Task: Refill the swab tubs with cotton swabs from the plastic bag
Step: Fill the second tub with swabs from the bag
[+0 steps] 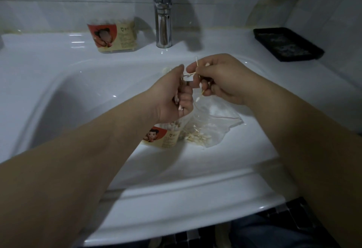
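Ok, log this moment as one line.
left hand: grips swab bundle | right hand: pinches swabs | near tub: in basin | bag: beside it | far tub: left of tap

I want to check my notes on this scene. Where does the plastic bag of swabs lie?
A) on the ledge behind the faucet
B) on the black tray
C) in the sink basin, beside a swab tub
C: the plastic bag lies in the sink basin, beside the swab tub at the front.

We record: front tub (164, 137) in sink (78, 91), bag (212, 128) just right of it; back tub (112, 37) left of tap (163, 24), tray (288, 44) far right.
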`<move>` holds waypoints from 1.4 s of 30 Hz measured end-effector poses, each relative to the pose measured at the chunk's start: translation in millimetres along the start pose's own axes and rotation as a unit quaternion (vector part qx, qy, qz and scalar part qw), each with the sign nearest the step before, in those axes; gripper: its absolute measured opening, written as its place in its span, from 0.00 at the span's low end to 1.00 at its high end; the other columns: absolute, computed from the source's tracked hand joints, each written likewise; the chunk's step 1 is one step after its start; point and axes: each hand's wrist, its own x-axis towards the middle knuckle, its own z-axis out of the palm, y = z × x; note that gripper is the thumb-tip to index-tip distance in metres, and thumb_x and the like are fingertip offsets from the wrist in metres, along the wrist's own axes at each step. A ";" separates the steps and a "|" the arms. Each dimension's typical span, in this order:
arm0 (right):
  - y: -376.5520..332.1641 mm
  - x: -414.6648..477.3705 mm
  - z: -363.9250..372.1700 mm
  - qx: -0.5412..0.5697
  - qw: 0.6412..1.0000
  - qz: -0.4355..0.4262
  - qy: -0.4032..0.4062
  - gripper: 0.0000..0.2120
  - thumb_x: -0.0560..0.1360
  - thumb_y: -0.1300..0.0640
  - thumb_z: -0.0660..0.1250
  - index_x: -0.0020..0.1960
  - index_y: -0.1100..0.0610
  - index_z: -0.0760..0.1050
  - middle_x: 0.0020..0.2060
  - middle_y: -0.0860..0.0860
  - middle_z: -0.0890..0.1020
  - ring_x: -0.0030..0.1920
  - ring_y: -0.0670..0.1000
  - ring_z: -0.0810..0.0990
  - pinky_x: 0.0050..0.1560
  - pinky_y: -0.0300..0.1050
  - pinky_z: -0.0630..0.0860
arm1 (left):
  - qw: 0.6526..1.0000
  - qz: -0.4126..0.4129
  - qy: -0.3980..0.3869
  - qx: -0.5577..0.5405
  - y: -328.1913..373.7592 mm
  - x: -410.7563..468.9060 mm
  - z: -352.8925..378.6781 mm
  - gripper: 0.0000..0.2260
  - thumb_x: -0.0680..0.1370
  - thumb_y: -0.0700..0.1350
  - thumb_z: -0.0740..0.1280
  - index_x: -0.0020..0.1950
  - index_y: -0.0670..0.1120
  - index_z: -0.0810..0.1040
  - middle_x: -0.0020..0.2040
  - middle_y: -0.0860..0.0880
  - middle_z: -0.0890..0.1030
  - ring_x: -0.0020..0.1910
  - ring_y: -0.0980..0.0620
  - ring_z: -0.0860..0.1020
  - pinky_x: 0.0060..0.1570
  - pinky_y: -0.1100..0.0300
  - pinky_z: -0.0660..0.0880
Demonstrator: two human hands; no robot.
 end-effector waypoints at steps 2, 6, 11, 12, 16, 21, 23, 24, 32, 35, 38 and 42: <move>-1.7 -0.9 1.4 0.047 0.999 0.003 -0.011 0.10 0.82 0.67 0.60 0.50 0.61 0.80 0.31 0.53 0.80 0.27 0.47 0.73 0.30 0.41 0.71 | 0.999 -0.013 -0.022 -0.031 2.3 0.3 -0.5 0.27 0.83 0.62 0.56 0.35 0.46 0.76 0.32 0.55 0.57 0.24 0.57 0.55 0.23 0.67 0.56; -3.0 -1.3 0.3 0.125 0.991 0.010 -0.041 0.11 0.83 0.67 0.58 0.51 0.60 0.79 0.31 0.53 0.78 0.27 0.47 0.71 0.31 0.40 0.68 | 1.000 0.010 -0.029 -0.002 3.8 -1.2 1.0 0.25 0.82 0.58 0.62 0.29 0.48 0.78 0.32 0.56 0.53 0.24 0.57 0.53 0.23 0.67 0.54; -0.9 -1.5 -0.4 0.090 0.994 0.027 -0.058 0.11 0.83 0.66 0.58 0.52 0.59 0.79 0.31 0.52 0.77 0.28 0.46 0.70 0.31 0.41 0.67 | 0.997 0.073 -0.007 0.020 4.0 0.5 -0.8 0.18 0.82 0.50 0.68 0.32 0.49 0.78 0.34 0.55 0.54 0.28 0.56 0.52 0.24 0.68 0.55; -0.2 -1.6 0.1 0.083 0.994 0.028 -0.061 0.11 0.83 0.66 0.58 0.52 0.58 0.79 0.32 0.52 0.77 0.28 0.46 0.70 0.31 0.41 0.67 | 0.997 0.079 0.007 0.004 4.4 2.0 -1.9 0.15 0.83 0.50 0.67 0.36 0.49 0.79 0.32 0.55 0.58 0.27 0.57 0.54 0.23 0.67 0.57; 2.0 -0.4 2.9 0.051 0.996 0.025 -0.062 0.14 0.83 0.65 0.58 0.61 0.59 0.80 0.33 0.52 0.77 0.29 0.47 0.69 0.31 0.41 0.67 | 0.986 0.125 0.092 -0.054 6.5 11.9 -8.4 0.14 0.86 0.51 0.58 0.59 0.45 0.79 0.33 0.51 0.76 0.26 0.57 0.70 0.24 0.65 0.68; 1.8 1.6 1.6 0.034 0.999 0.016 -0.011 0.16 0.82 0.65 0.61 0.68 0.56 0.76 0.35 0.52 0.81 0.30 0.46 0.72 0.32 0.41 0.71 | 0.977 0.156 0.128 -0.068 5.4 11.1 -10.8 0.16 0.87 0.48 0.55 0.43 0.47 0.74 0.29 0.50 0.74 0.25 0.54 0.76 0.34 0.61 0.77; 3.7 2.3 2.8 0.030 1.000 0.007 0.005 0.19 0.82 0.65 0.62 0.72 0.56 0.73 0.36 0.53 0.82 0.30 0.46 0.72 0.31 0.42 0.72 | 0.980 0.158 0.119 -0.030 5.7 9.8 -9.6 0.15 0.86 0.51 0.57 0.45 0.46 0.76 0.27 0.52 0.66 0.21 0.56 0.66 0.25 0.64 0.69; 5.2 2.3 3.2 0.020 1.000 0.002 0.011 0.20 0.82 0.65 0.63 0.72 0.56 0.72 0.37 0.53 0.83 0.30 0.46 0.72 0.31 0.42 0.72 | 0.982 0.155 0.107 0.008 5.0 9.1 -7.3 0.16 0.85 0.55 0.59 0.46 0.46 0.76 0.27 0.53 0.63 0.21 0.56 0.62 0.23 0.64 0.64; 13.4 3.7 5.7 -0.161 0.986 -0.034 0.006 0.22 0.83 0.62 0.61 0.77 0.55 0.68 0.36 0.51 0.82 0.32 0.48 0.74 0.35 0.45 0.76 | 0.971 0.144 0.063 0.183 -5.5 10.1 -5.0 0.16 0.82 0.57 0.66 0.41 0.48 0.73 0.30 0.53 0.64 0.24 0.56 0.57 0.25 0.62 0.55; 14.8 1.1 7.6 -0.232 0.971 -0.048 -0.039 0.15 0.83 0.61 0.59 0.69 0.53 0.72 0.36 0.50 0.84 0.30 0.48 0.75 0.34 0.47 0.75 | 0.972 0.150 0.072 0.167 -2.6 10.2 -6.2 0.11 0.81 0.53 0.68 0.50 0.46 0.75 0.27 0.53 0.68 0.24 0.56 0.60 0.24 0.63 0.56; 16.6 2.4 7.8 -0.232 0.972 -0.031 -0.039 0.23 0.84 0.59 0.60 0.78 0.54 0.63 0.34 0.48 0.84 0.31 0.47 0.75 0.34 0.45 0.76 | 0.965 0.160 0.058 0.200 -4.6 9.4 -5.0 0.12 0.82 0.54 0.68 0.45 0.47 0.77 0.28 0.50 0.72 0.28 0.54 0.63 0.27 0.62 0.56; 15.4 1.2 8.1 -0.222 0.974 -0.029 -0.041 0.19 0.83 0.59 0.61 0.73 0.54 0.70 0.32 0.48 0.83 0.31 0.48 0.76 0.35 0.46 0.77 | 0.967 0.168 0.054 0.182 -5.5 8.4 -2.6 0.11 0.83 0.53 0.65 0.46 0.48 0.79 0.31 0.48 0.74 0.31 0.53 0.67 0.25 0.64 0.58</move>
